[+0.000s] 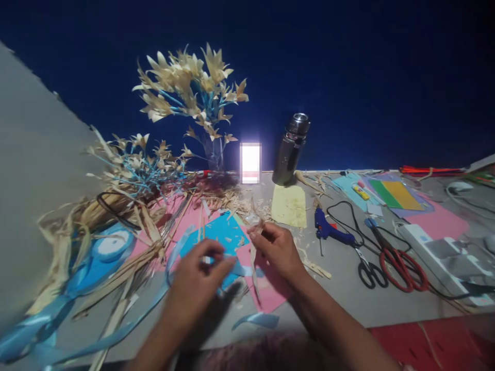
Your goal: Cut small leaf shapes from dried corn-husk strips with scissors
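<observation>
My right hand [279,250] is closed in a pinch on a thin dried husk strip [254,268], which hangs down over a pink paper sheet [266,294]. Just left of it, my left hand [204,270] is closed, thumb and fingertips close together; whatever lies between them is too blurred to make out. Under and beyond the hands is a blue paper sheet [220,232] strewn with husk scraps. A light-blue ribbon [135,322] runs past my left wrist, and a short ribbon piece [257,321] lies near the front edge.
Husk flowers [193,77] on blue stems stand at the back, beside a glaring light [250,162] and a thermos [292,149]. To the right lie a blue glue gun [334,229], black scissors [369,270], red-handled scissors [402,268] and a power strip [441,263]. Dried husks [65,247] and a ribbon roll [112,245] lie left.
</observation>
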Demonstrator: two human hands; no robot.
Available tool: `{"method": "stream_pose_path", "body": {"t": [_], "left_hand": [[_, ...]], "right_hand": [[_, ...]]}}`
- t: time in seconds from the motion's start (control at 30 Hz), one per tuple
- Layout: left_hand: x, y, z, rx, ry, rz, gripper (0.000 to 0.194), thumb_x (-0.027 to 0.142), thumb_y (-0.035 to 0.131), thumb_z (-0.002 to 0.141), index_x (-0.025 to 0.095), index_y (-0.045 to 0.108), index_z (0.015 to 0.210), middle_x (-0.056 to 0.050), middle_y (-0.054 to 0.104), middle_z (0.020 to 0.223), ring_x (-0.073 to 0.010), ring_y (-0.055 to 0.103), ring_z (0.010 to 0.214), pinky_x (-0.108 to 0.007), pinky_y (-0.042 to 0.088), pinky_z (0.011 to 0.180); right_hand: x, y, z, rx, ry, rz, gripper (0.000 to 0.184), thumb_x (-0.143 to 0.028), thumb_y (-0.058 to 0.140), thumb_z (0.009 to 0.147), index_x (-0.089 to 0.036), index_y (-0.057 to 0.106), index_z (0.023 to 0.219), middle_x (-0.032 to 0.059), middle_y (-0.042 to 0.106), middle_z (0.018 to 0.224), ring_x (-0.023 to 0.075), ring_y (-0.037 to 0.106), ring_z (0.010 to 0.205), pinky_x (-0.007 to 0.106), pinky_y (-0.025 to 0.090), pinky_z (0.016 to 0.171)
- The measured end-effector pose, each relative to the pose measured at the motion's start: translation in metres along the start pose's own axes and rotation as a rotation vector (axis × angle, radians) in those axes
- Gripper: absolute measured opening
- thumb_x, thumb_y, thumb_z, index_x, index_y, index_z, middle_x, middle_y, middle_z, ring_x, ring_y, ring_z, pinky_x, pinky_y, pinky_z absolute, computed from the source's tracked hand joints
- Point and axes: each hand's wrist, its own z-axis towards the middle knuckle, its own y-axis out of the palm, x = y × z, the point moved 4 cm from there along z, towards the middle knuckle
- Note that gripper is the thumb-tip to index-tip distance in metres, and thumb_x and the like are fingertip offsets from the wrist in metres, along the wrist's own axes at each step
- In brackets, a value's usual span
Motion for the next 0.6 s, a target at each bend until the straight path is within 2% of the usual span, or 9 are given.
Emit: {"method": "stream_pose_path", "body": {"t": [0.07, 0.13, 0.2, 0.27, 0.37, 0.5, 0.6], "left_hand": [[-0.003, 0.035, 0.023, -0.126, 0.096, 0.201, 0.020, 0.032, 0.086, 0.060, 0.023, 0.069, 0.065, 0.000, 0.065, 0.065, -0.0193, 0.058, 0.060, -0.028, 0.043, 0.054], [-0.016, 0.056, 0.040, -0.185, 0.113, 0.240, 0.018, 0.033, 0.075, 0.073, 0.021, 0.067, 0.062, 0.000, 0.062, 0.061, -0.0171, 0.053, 0.057, -0.027, 0.039, 0.052], [-0.028, 0.063, 0.047, -0.275, 0.097, 0.174, 0.022, 0.035, 0.069, 0.079, 0.019, 0.069, 0.065, -0.001, 0.062, 0.062, -0.0165, 0.052, 0.059, -0.027, 0.039, 0.056], [-0.037, 0.063, 0.047, -0.331, 0.036, 0.078, 0.024, 0.038, 0.069, 0.079, 0.017, 0.071, 0.068, -0.001, 0.062, 0.064, -0.0160, 0.051, 0.060, -0.027, 0.039, 0.058], [-0.042, 0.062, 0.044, -0.282, -0.014, 0.000, 0.025, 0.040, 0.071, 0.079, 0.017, 0.068, 0.068, -0.001, 0.061, 0.065, -0.0158, 0.049, 0.061, -0.027, 0.039, 0.058], [-0.040, 0.071, 0.038, -0.144, 0.127, 0.057, 0.030, 0.041, 0.064, 0.086, 0.019, 0.059, 0.066, 0.002, 0.053, 0.063, -0.0145, 0.046, 0.062, -0.025, 0.038, 0.058], [-0.042, 0.077, 0.037, -0.112, 0.146, 0.130, 0.036, 0.044, 0.059, 0.091, 0.020, 0.052, 0.065, 0.004, 0.045, 0.059, -0.0122, 0.041, 0.057, -0.023, 0.034, 0.052]], "right_hand": [[-0.003, 0.003, -0.002, -0.005, -0.026, -0.044, 0.022, -0.037, 0.069, 0.080, -0.015, 0.073, 0.081, 0.0010, 0.065, 0.068, 0.0152, 0.054, 0.062, 0.026, 0.042, 0.059], [-0.002, 0.000, -0.003, -0.005, -0.005, -0.050, 0.019, -0.034, 0.072, 0.077, -0.016, 0.073, 0.079, 0.0016, 0.067, 0.070, 0.0149, 0.054, 0.063, 0.026, 0.042, 0.060], [0.006, -0.005, -0.003, -0.010, 0.054, 0.003, 0.020, -0.034, 0.075, 0.075, -0.015, 0.074, 0.081, 0.0001, 0.065, 0.066, 0.0132, 0.051, 0.058, 0.025, 0.039, 0.055], [0.016, -0.010, -0.002, -0.027, 0.112, 0.122, 0.026, -0.036, 0.079, 0.073, -0.014, 0.076, 0.088, -0.0019, 0.061, 0.062, 0.0117, 0.049, 0.054, 0.024, 0.037, 0.053], [0.029, -0.009, -0.001, -0.089, 0.160, 0.279, 0.032, -0.038, 0.080, 0.074, -0.015, 0.076, 0.095, -0.0017, 0.062, 0.066, 0.0113, 0.051, 0.056, 0.024, 0.039, 0.055], [0.033, -0.007, -0.001, -0.077, 0.113, 0.212, 0.022, -0.034, 0.079, 0.077, -0.015, 0.074, 0.087, -0.0006, 0.063, 0.069, 0.0115, 0.052, 0.059, 0.023, 0.039, 0.056], [0.034, -0.009, -0.002, -0.045, 0.105, 0.243, 0.019, -0.030, 0.080, 0.076, -0.015, 0.072, 0.084, -0.0011, 0.063, 0.068, 0.0107, 0.053, 0.059, 0.022, 0.040, 0.056]]}}
